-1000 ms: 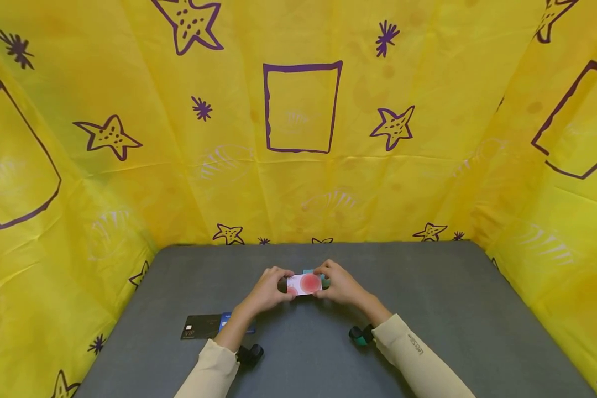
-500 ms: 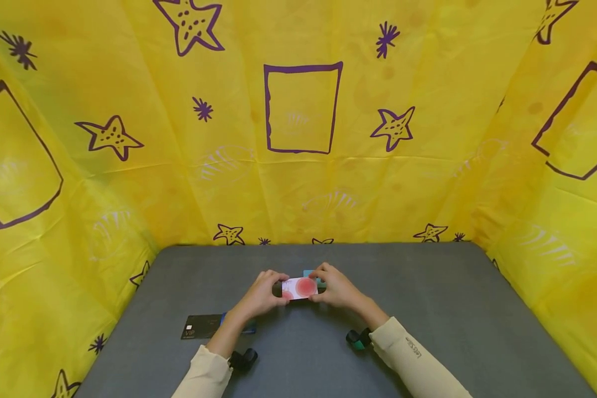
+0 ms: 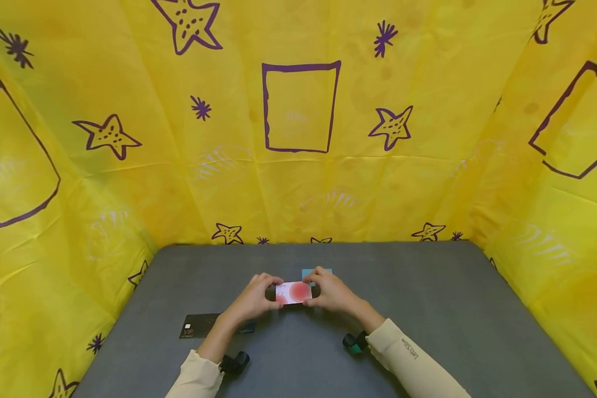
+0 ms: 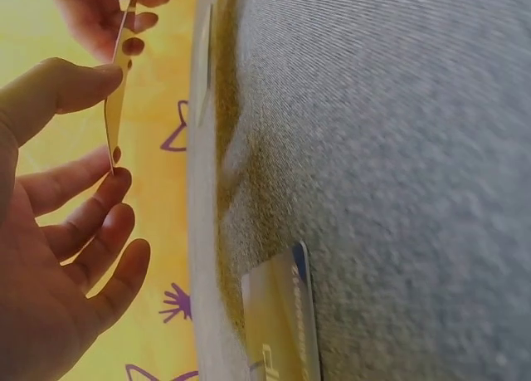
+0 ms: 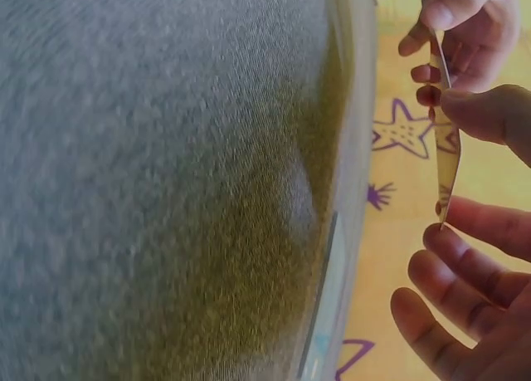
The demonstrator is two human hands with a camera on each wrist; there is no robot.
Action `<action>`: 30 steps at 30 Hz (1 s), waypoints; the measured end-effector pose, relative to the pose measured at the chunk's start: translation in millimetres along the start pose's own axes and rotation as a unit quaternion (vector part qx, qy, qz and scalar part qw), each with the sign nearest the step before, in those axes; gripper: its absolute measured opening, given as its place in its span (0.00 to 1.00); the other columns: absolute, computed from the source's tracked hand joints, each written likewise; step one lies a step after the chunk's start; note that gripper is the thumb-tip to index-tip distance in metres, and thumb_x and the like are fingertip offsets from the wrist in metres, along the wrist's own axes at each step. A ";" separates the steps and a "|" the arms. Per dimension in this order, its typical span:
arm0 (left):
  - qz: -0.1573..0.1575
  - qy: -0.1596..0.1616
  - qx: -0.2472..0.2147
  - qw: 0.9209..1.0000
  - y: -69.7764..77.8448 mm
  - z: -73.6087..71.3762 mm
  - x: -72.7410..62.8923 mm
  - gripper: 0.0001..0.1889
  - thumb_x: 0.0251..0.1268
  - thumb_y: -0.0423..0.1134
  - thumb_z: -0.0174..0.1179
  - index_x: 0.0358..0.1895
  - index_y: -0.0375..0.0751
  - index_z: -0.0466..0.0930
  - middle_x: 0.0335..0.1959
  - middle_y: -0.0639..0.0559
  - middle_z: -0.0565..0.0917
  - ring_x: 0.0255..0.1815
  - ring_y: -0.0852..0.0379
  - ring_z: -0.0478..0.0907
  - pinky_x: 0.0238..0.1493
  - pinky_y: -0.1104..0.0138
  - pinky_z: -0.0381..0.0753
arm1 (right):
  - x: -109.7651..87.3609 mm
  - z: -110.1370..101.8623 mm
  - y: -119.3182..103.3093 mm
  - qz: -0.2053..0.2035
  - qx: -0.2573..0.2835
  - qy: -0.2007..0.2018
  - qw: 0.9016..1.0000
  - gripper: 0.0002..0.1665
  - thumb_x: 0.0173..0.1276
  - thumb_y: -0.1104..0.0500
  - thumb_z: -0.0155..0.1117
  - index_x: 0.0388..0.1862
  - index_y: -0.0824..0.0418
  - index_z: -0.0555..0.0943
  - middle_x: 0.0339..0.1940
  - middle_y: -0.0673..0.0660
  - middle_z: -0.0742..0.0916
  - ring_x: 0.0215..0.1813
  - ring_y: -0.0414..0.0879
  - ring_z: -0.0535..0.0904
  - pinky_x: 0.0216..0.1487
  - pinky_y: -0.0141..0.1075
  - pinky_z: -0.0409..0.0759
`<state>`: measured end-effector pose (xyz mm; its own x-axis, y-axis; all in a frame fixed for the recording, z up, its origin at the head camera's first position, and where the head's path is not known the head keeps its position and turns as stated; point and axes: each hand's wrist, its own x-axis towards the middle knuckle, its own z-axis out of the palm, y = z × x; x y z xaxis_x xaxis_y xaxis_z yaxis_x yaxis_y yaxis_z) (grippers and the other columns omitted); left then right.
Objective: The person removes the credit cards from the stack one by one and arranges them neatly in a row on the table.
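Both hands hold up a small white card with pink-red circles (image 3: 293, 293) over the middle of the table. My left hand (image 3: 254, 298) pinches its left end between thumb and fingers, and my right hand (image 3: 333, 292) pinches the right end. In the left wrist view the card (image 4: 119, 115) appears nearly edge-on, raised off the table, the lower fingers of the left hand (image 4: 58, 273) spread loosely below it. The right wrist view shows the right hand's thumb and fingertips on the card (image 5: 447, 161). A light blue card (image 3: 315, 272) lies just behind the right hand, which partly covers it.
A black card marked VIP (image 3: 196, 326) lies on the grey table (image 3: 403, 309) at the left. Beside it a blue card (image 3: 247, 327) is mostly hidden under the left forearm. A yellow patterned curtain (image 3: 298, 193) encloses the back and sides.
Both hands have drifted left and slightly toward the body with the card. More of the light blue card shows now, while the left forearm covers more of the black and blue cards.
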<state>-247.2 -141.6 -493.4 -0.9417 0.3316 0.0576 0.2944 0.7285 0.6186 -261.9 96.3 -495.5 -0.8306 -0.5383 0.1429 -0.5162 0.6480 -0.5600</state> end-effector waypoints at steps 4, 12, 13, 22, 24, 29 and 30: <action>-0.006 -0.003 -0.004 1.000 -1.7 -2.0 -3.8 0.24 0.47 0.41 0.75 0.51 0.42 0.81 0.47 0.49 0.78 0.51 0.53 0.69 0.54 0.54 0.72 | 1.3 3.5 -0.9 -0.003 -0.005 -0.004 1.000 0.29 0.55 0.50 0.76 0.52 0.62 0.82 0.45 0.54 0.79 0.45 0.47 0.77 0.47 0.39 0.77; 0.003 0.002 0.005 1.000 -10.1 -4.6 -11.6 0.24 0.46 0.41 0.76 0.50 0.42 0.82 0.45 0.51 0.79 0.51 0.51 0.70 0.54 0.53 0.72 | 4.4 7.8 -7.6 -0.008 -0.003 -0.021 1.000 0.28 0.54 0.48 0.76 0.51 0.61 0.82 0.43 0.53 0.79 0.42 0.45 0.75 0.45 0.37 0.75; 0.005 0.003 0.007 1.000 -11.3 -5.0 -12.7 0.24 0.46 0.41 0.76 0.49 0.42 0.82 0.45 0.51 0.79 0.51 0.51 0.70 0.54 0.53 0.72 | 5.0 8.8 -8.2 -0.006 -0.005 -0.022 1.000 0.28 0.54 0.48 0.76 0.51 0.60 0.82 0.43 0.52 0.79 0.42 0.44 0.75 0.45 0.36 0.75; 0.007 0.001 0.007 1.000 -16.4 -9.2 -22.9 0.24 0.44 0.41 0.76 0.48 0.42 0.82 0.44 0.51 0.80 0.50 0.51 0.70 0.52 0.54 0.72 | 7.0 16.4 -14.3 -0.017 -0.007 -0.029 0.999 0.27 0.52 0.48 0.78 0.49 0.60 0.84 0.41 0.51 0.80 0.41 0.43 0.74 0.43 0.33 0.74; 0.003 0.001 0.009 1.000 -16.9 -9.9 -24.1 0.24 0.44 0.41 0.76 0.48 0.43 0.82 0.43 0.52 0.80 0.49 0.52 0.70 0.52 0.55 0.72 | 7.4 17.3 -16.2 -0.015 -0.008 -0.030 0.999 0.28 0.52 0.47 0.78 0.49 0.60 0.84 0.41 0.51 0.80 0.41 0.41 0.74 0.43 0.32 0.74; -0.013 -0.004 0.011 1.000 -18.6 -10.3 -26.6 0.24 0.44 0.41 0.76 0.49 0.43 0.82 0.44 0.53 0.80 0.49 0.53 0.70 0.53 0.54 0.72 | 8.9 20.3 -18.0 -0.010 -0.012 -0.037 0.999 0.28 0.53 0.46 0.77 0.49 0.59 0.84 0.41 0.51 0.79 0.40 0.39 0.72 0.43 0.31 0.73; -0.015 -0.005 0.011 1.000 -19.4 -10.1 -26.9 0.24 0.44 0.41 0.76 0.49 0.43 0.82 0.44 0.52 0.80 0.49 0.53 0.70 0.53 0.54 0.72 | 9.1 21.0 -18.1 -0.011 -0.015 -0.038 0.999 0.28 0.53 0.46 0.77 0.49 0.59 0.84 0.41 0.51 0.80 0.40 0.39 0.72 0.43 0.31 0.73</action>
<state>-229.2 -170.7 -499.0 -0.9486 0.3149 0.0320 0.2696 0.7510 0.6028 -255.7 68.3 -501.2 -0.8015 -0.5910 0.0911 -0.5406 0.6510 -0.5329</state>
